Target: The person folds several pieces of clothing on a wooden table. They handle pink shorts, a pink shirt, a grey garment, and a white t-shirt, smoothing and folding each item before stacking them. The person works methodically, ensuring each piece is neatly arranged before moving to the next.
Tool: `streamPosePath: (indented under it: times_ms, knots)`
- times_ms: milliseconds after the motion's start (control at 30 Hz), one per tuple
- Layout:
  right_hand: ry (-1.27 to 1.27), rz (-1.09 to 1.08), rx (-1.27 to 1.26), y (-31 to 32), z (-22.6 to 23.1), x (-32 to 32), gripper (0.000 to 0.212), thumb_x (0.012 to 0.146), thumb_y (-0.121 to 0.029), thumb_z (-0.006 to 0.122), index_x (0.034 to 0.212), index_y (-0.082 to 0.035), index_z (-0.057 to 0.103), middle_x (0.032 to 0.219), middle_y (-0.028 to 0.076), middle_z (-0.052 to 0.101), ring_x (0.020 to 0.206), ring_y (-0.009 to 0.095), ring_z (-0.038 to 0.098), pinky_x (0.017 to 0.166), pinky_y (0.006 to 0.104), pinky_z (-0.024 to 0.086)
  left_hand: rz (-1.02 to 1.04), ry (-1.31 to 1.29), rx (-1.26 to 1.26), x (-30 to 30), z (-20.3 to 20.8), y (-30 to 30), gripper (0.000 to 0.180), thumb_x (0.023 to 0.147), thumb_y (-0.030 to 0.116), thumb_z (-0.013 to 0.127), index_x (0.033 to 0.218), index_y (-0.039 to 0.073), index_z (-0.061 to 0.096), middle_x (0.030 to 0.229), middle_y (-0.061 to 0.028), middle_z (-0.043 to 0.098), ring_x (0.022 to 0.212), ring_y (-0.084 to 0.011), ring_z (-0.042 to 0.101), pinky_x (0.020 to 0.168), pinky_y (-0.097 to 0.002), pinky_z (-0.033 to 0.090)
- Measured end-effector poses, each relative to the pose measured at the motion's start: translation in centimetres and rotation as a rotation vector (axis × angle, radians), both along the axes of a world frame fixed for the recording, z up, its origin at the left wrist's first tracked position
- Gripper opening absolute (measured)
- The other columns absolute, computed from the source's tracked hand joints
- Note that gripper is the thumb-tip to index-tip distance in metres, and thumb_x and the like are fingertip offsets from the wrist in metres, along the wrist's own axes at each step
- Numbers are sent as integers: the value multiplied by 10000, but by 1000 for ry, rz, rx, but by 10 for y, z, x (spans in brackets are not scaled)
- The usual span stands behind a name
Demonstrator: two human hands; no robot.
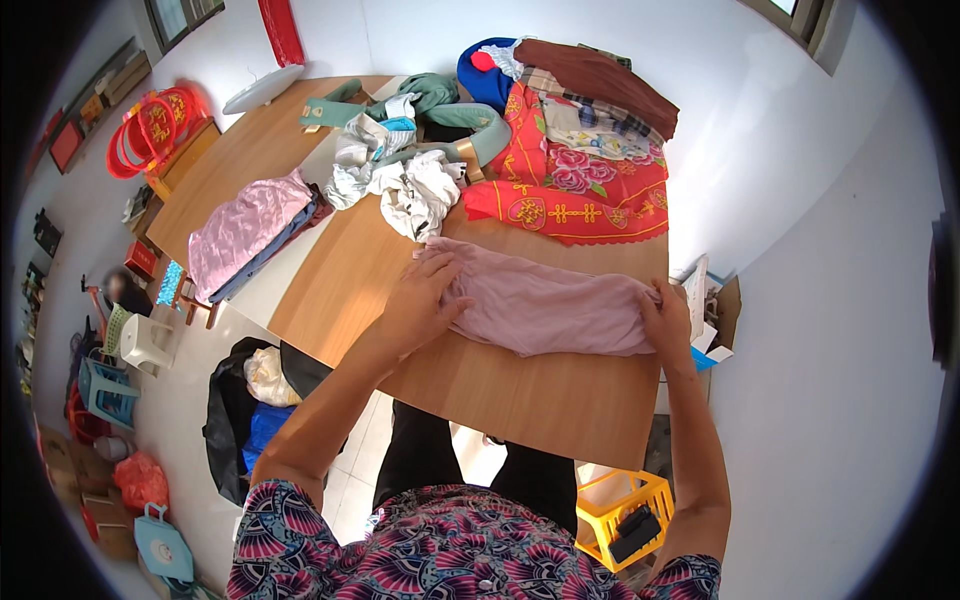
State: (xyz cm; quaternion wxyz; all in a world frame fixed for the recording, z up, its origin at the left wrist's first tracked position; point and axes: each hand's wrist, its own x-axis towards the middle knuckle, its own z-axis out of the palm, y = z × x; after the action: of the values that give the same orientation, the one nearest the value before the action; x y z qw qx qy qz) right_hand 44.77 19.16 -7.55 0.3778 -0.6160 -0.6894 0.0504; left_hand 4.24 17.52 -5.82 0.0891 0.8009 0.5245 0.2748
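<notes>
On near tabletop [500, 395], left hand [424, 296] resting splayed, right hand [669, 318] pinching pink cloth [555, 312]; seemingly smoothing, next needing alignment.

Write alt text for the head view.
A person's left hand rests on the left end of a pink cloth; the right hand holds its right end. White clothes and a red flowered cloth lie beyond on the table.

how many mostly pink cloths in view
2: the dusky pink cloth touched by left hand and right hand; the paler pink cloth at left. Others may be hidden.
</notes>
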Motion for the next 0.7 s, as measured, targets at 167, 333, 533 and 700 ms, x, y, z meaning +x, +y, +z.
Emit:
streamPosePath:
  times_ms: [167,333,533,700]
  knots:
    - [-145,44,58,6,-6,-12,354,789,-191,757,1035,15,609,970,210,624,896,367,608,754,410,499,62,16,280,8,-7,45,338,800,113,710,1128,51,653,1113,-132,652,1157,-316,531,970,-400,445]
    - [294,196,-51,2,2,-34,276,746,-70,762,936,-2,573,875,146,649,762,264,642,677,348,506,25,125,148,10,9,67,143,764,69,716,896,45,667,1001,-100,641,1047,-297,540,815,-389,485]
    - [635,114,-154,-3,16,-25,350,799,-108,743,1091,20,599,925,114,680,835,160,649,726,289,530,6,-356,-252,-7,43,54,205,776,169,743,930,48,687,870,-120,685,847,-323,643,746,-418,509]
    - [398,73,-259,14,15,-30,503,857,-133,690,1316,-1,536,1102,137,655,974,166,629,839,275,510,252,5,-133,-13,26,49,291,793,231,752,997,37,677,842,-156,697,793,-323,678,710,-437,513]
